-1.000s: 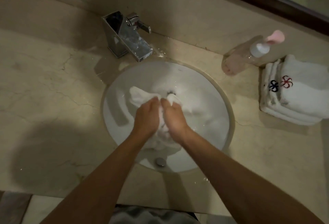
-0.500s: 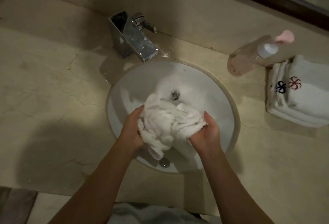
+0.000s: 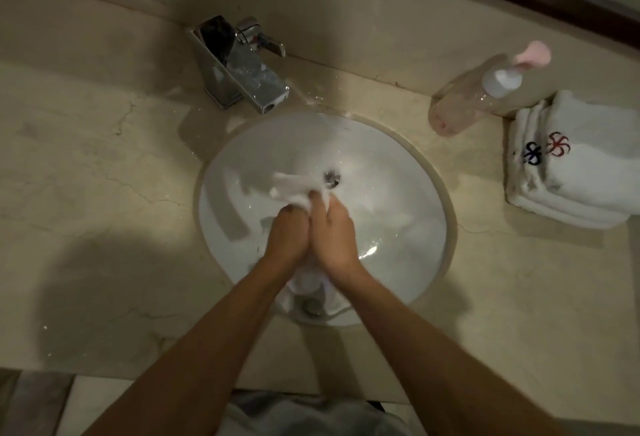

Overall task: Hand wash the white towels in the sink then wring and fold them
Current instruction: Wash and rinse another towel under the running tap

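Over the round white ceramic sink basin (image 3: 398,172), set into a beige marble countertop (image 3: 86,176), the single head view looks down on two bare forearms reaching in from the near edge. The left hand (image 3: 287,231) and right hand (image 3: 334,231) are pressed side by side, both closed around a wet white towel (image 3: 294,184); one bunched end of the towel sticks out beyond the fingertips toward the far side, and a further fold hangs below the wrists near the basin's near wall. Holding the cloth compressed between both hands above the bowl appears intended to rub or squeeze it so that water falls into the basin, not onto the counter; the washing step seems in progress, with wringing and folding judged not yet done.

Containers: the basin shows a wet sheen and a metal drain (image 3: 332,177) just beyond the fingertips; whether standing water fills it cannot be told. A square chrome faucet (image 3: 239,72) stands at the far left rim, with splashes on the counter beside it. A clear plastic pump bottle with a pink nozzle (image 3: 485,89), far right, holds a pinkish liquid low in its body. Just right of it lies a stack of folded white towels with embroidered emblems (image 3: 571,172), well apart from the sink.
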`<action>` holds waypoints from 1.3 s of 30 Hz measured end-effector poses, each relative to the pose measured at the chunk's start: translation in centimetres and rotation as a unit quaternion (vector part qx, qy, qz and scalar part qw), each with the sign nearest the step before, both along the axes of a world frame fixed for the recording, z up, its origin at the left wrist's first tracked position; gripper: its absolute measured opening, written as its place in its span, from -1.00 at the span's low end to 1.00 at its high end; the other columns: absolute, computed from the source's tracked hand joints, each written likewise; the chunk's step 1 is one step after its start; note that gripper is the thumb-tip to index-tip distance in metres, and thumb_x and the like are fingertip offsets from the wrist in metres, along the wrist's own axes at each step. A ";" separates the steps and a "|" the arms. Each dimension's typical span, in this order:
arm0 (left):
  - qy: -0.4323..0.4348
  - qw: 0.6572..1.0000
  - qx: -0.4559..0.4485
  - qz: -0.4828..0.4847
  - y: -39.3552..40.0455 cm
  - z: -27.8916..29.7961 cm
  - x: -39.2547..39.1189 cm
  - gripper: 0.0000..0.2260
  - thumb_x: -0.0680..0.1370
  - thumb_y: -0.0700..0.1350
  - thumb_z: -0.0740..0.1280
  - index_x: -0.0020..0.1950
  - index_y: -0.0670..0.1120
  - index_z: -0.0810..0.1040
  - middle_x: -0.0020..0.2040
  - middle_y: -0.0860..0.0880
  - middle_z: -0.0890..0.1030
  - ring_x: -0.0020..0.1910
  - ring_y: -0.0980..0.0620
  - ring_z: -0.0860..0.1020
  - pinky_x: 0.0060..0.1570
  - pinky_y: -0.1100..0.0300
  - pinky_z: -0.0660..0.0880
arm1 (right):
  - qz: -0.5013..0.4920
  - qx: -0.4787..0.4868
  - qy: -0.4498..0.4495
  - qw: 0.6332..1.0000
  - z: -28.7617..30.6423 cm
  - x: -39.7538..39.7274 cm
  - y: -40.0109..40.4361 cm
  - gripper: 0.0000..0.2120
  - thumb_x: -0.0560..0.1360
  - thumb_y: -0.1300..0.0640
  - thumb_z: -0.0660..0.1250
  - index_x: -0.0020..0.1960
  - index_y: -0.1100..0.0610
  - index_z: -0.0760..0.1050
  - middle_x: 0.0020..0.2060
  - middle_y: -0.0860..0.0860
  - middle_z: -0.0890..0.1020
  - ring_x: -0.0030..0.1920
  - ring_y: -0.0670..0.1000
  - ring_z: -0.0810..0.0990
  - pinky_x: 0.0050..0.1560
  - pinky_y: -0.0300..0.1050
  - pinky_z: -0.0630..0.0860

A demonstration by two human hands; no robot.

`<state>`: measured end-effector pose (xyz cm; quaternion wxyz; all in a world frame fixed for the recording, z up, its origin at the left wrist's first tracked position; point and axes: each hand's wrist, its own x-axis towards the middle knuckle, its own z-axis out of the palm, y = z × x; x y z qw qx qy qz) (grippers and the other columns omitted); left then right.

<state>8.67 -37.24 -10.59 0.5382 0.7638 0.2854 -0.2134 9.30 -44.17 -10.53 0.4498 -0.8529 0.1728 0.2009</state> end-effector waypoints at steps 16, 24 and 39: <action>0.036 0.852 -0.429 0.298 7.4 -1.5 -0.4 -0.81 0.41 -0.19 0.24 -0.10 -0.18 0.63 -0.23 -0.16 0.62 -0.27 -0.07 0.63 -0.21 0.16 0.58 | -0.398 0.506 0.114 0.756 -0.6 0.2 -8.8 -0.40 0.45 -0.13 0.31 0.36 0.23 0.49 0.27 0.17 0.60 0.32 0.15 0.54 0.44 0.07 0.35; -0.024 0.963 -0.197 0.185 0.3 1.0 0.4 -0.71 0.66 -0.06 0.17 -0.13 -0.15 0.57 -0.21 -0.10 0.65 -0.18 -0.02 0.61 -0.18 0.16 0.53 | -0.006 0.071 -0.085 0.994 1.7 -0.5 0.7 -0.55 0.61 -0.26 0.09 -0.03 0.10 0.51 -0.16 0.05 0.66 -0.10 0.08 0.66 0.02 0.14 0.59; -0.026 0.999 -0.025 0.040 2.2 1.2 2.2 -0.64 0.68 0.10 0.07 0.22 -0.05 0.56 0.13 -0.13 0.63 0.12 -0.15 0.59 0.12 0.09 0.50 | -0.048 0.187 0.007 0.981 2.4 2.4 0.1 -0.71 0.64 -0.03 0.25 0.13 0.18 0.57 -0.05 0.09 0.69 -0.01 0.13 0.70 0.04 0.08 0.62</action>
